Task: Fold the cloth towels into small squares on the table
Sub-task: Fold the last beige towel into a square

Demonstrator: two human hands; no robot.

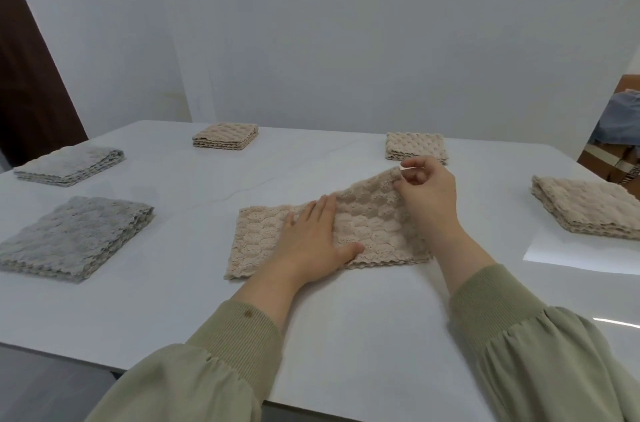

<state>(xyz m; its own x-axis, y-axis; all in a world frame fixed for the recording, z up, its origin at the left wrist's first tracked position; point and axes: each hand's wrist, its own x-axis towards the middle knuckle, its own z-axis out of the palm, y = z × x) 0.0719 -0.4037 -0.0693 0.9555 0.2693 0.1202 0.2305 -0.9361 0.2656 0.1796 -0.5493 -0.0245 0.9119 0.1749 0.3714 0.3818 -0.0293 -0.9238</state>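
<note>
A beige textured towel (375, 226), folded into a long strip, lies in the middle of the white table (194, 286). My left hand (313, 241) presses flat on the strip near its middle, fingers straight. My right hand (427, 191) pinches the strip's far right corner and holds that end lifted off the table. The strip's left end lies flat.
Folded towels lie around the table: two grey stacks (74, 240) (71, 165) at the left, beige stacks at the back (225, 135) (415, 146) and at the right (588, 210). A white wall stands behind. Cardboard boxes (609, 155) sit beyond the right edge.
</note>
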